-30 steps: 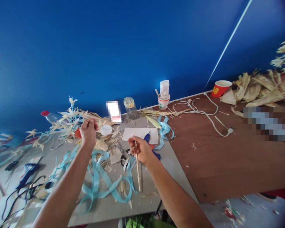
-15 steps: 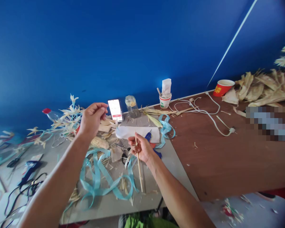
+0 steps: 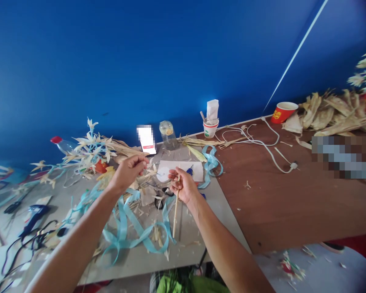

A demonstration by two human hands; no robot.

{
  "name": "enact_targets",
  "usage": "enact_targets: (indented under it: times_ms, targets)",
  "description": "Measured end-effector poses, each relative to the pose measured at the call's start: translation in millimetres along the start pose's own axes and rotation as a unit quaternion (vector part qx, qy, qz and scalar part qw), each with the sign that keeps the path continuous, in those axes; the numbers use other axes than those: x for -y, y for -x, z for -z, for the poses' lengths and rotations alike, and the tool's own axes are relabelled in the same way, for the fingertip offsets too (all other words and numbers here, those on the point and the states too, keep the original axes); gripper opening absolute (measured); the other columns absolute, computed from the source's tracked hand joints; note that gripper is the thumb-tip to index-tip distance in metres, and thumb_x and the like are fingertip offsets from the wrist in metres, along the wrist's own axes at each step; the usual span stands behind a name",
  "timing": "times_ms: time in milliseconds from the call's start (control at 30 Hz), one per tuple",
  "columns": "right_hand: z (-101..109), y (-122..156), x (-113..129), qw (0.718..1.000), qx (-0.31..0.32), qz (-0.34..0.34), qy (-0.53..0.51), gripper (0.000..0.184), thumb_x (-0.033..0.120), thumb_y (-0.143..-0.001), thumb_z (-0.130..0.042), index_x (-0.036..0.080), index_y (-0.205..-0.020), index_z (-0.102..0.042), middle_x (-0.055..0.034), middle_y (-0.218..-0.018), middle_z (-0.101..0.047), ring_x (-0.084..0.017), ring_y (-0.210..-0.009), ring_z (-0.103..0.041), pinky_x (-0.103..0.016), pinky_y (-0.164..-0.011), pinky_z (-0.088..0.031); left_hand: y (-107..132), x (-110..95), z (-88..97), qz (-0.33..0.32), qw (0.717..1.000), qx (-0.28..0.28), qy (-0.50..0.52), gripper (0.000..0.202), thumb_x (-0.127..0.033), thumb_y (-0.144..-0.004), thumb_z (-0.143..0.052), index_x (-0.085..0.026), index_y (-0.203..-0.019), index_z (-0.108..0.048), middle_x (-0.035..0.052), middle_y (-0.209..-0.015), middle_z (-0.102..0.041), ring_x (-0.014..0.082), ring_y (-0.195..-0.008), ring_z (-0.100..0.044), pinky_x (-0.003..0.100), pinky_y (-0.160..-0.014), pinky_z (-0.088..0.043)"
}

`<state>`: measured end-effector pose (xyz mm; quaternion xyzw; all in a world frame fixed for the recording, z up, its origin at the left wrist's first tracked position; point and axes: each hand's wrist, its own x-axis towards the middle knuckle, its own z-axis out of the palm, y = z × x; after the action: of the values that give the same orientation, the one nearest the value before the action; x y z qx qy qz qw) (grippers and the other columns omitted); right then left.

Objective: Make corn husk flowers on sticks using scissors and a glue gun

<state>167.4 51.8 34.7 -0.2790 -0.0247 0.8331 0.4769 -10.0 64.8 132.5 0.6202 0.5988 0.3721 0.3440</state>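
Observation:
My right hand (image 3: 183, 185) is closed around the top of a thin wooden stick (image 3: 175, 217) that hangs down towards the grey table (image 3: 198, 228). My left hand (image 3: 128, 171) is raised beside it, fingers pinched on a small pale strip that I cannot name. Below both hands lie light-blue ribbons (image 3: 125, 228), husk scraps and black-handled scissors (image 3: 160, 201). A white sheet of paper (image 3: 178, 169) and a blue glue gun (image 3: 189, 171) lie just beyond my right hand.
A phone (image 3: 146, 140), a glass jar (image 3: 168, 136) and a paper cup (image 3: 210, 129) stand by the blue wall. Husk flowers (image 3: 88, 150) lie at the left, another glue gun (image 3: 33, 215) near the left edge. On the brown table (image 3: 277, 199), white cables (image 3: 262, 142), a red cup (image 3: 282, 112), piled husks (image 3: 332, 112).
My left hand rose from the husk flowers, then came down and right, close to my right hand, fingers pinched. My right hand kept the stick and shifted slightly.

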Motion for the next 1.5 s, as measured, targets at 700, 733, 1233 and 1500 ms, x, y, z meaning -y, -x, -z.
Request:
enact_targets:
  times_ms: [700,733,1233,1500]
  targets:
    - [1.9,-1.6,4.1,1.0,-0.016,0.011,-0.016,0.018,0.029,-0.076,-0.056,0.011,-0.073,-0.061,-0.0016,-0.057,-0.063,-0.001,-0.031,-0.021,-0.018,-0.036,-0.025,-74.8,101.4,-10.4,0.045,0.903,0.024,-0.427,0.028,-0.037,-0.081,-0.044,-0.017,-0.084,-0.063,0.0092,-0.085,-0.064,0.0211,-0.077,-0.059,0.029,-0.068,-0.042]
    - [1.8,-1.6,4.1,1.0,-0.018,0.011,-0.015,0.018,0.029,-0.076,-0.057,0.011,-0.073,-0.061,-0.0014,-0.057,-0.063,-0.001,-0.031,-0.022,-0.018,-0.036,-0.025,-75.0,102.4,-12.5,0.041,0.897,0.036,-0.439,0.028,-0.038,-0.081,-0.046,-0.016,-0.087,-0.063,0.0109,-0.091,-0.064,0.0217,-0.081,-0.059,0.029,-0.069,-0.042]
    - [1.5,-1.2,6.5,1.0,0.0,0.012,-0.027,0.016,0.027,-0.075,-0.056,0.012,-0.07,-0.059,0.001,-0.056,-0.06,0.0,-0.031,-0.02,-0.018,-0.036,-0.021,-65.0,37.0,22.3,-0.044,0.923,-0.116,-0.363,0.032,-0.043,-0.083,-0.045,-0.018,-0.098,-0.058,0.0058,-0.081,-0.065,0.0161,-0.067,-0.057,0.026,-0.061,-0.042]
    - [2.0,3.3,7.3,0.995,0.059,0.076,0.013,0.026,0.034,-0.069,-0.069,0.018,-0.088,-0.06,0.0056,-0.062,-0.06,0.0,-0.034,-0.023,-0.017,-0.038,-0.023,-10.4,-39.5,14.4,0.036,0.97,0.212,-0.114,0.033,-0.048,-0.076,-0.055,-0.016,-0.082,-0.062,0.0021,-0.066,-0.063,0.0069,-0.044,-0.041,0.019,-0.042,-0.031]
